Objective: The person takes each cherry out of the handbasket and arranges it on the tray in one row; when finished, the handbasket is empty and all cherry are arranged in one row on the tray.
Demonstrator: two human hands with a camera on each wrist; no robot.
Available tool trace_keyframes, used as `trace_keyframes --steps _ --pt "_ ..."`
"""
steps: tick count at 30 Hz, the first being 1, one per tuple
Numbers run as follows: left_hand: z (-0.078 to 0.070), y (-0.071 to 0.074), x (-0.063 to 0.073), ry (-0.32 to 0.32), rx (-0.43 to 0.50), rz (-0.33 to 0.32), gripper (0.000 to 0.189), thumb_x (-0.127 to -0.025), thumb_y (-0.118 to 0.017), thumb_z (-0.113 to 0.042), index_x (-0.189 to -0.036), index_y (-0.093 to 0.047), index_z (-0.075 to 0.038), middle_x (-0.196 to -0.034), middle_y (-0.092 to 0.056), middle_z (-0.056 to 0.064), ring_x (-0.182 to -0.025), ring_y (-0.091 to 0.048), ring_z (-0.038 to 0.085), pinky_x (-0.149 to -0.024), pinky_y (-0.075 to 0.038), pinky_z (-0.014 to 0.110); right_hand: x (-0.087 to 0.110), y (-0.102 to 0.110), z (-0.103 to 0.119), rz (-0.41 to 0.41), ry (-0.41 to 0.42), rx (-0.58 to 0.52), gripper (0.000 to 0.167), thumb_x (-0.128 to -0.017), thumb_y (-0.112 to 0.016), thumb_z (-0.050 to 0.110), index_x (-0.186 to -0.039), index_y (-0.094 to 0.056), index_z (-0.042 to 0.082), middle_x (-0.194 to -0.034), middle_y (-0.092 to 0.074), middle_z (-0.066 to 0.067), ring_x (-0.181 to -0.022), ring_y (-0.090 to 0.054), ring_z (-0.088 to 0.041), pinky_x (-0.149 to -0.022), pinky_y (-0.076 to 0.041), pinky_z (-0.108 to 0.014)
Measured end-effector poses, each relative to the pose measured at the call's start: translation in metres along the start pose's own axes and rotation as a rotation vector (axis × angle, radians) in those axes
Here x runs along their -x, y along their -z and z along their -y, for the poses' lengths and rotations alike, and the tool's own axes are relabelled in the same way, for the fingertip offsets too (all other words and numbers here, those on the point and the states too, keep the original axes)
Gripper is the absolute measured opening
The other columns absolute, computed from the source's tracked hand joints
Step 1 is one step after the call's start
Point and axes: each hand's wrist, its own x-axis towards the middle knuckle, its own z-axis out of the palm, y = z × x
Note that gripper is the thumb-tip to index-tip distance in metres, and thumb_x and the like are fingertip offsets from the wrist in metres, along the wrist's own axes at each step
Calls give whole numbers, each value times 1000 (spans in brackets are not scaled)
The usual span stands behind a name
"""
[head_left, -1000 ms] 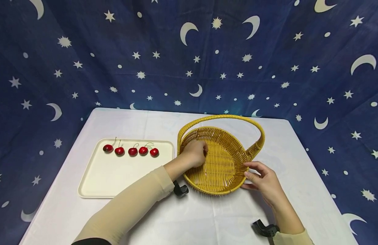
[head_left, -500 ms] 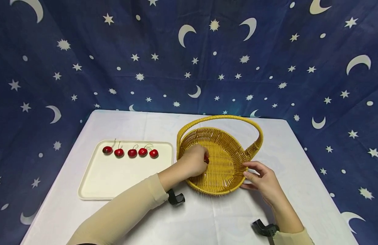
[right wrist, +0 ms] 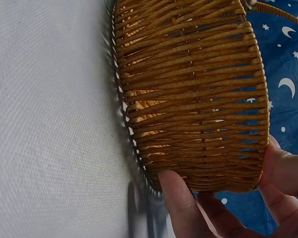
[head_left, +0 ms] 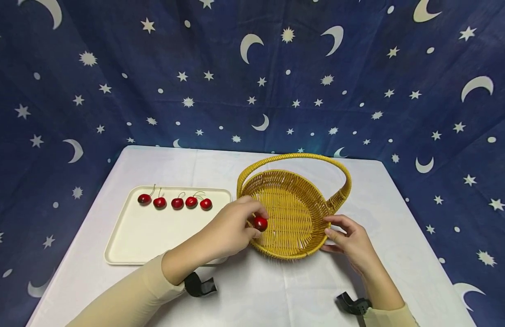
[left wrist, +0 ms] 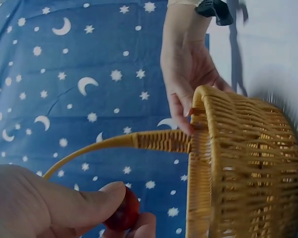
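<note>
A dark red cherry [head_left: 260,223] is pinched between the thumb and fingers of my left hand [head_left: 232,227], over the near left rim of a yellow woven basket [head_left: 291,218]. The left wrist view shows this cherry [left wrist: 124,210] beside the basket's wall [left wrist: 253,163]. No other cherry shows inside the basket. My right hand [head_left: 352,240] grips the basket's right rim below the foot of its tall handle [head_left: 295,156]. In the right wrist view, fingers [right wrist: 181,203] lie against the woven side, with the thumb near the rim.
Left of the basket lies a cream rectangular tray [head_left: 154,240]. Several cherries [head_left: 177,203] with stems stand in a row along its far side. A white cloth [head_left: 285,290] covers the table, and a blue curtain [head_left: 220,54] with moons and stars hangs behind.
My left hand has come up from inside the basket and moved left toward its rim, bringing the cherry along. The right hand stays at the rim, and the tray's row of cherries is unchanged.
</note>
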Motion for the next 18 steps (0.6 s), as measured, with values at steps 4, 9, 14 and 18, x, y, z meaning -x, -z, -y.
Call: trace_keyframes --steps 4,9,14,18 --pt "10 13 16 48 39 -58 35 -84 -87 1 -106 -73 -23 -107 -66 -11 -97 -68 8 -89 -59 34 0 -1 0 4 2 -3 44 -103 -70 4 -141 -55 -13 -131 -60 0 -100 -76 -15 -79 -66 -51" --pt "27 28 27 102 61 -96 35 -85 -87 0 -108 -73 -23 -107 -68 -10 -98 -71 10 -87 -62 38 0 -1 -1 2 5 -11 44 -103 -69 4 -140 -55 -14 -130 -60 -1 -101 -75 -15 -79 -66 -51" --pt "50 37 27 161 26 -114 34 -85 -87 0 -108 -73 -22 -108 -69 -5 -100 -72 18 -87 -59 39 0 -1 -1 2 2 -8 43 -103 -70 4 -140 -55 -13 -130 -59 -1 -101 -75 -15 -80 -66 -51" --pt "70 38 19 186 -16 -142 33 -85 -87 -1 -108 -76 -20 -106 -70 -2 -98 -67 25 -86 -52 38 0 -1 -1 0 8 -9 42 -103 -70 3 -140 -56 -13 -129 -59 0 -100 -75 -14 -79 -66 -51"
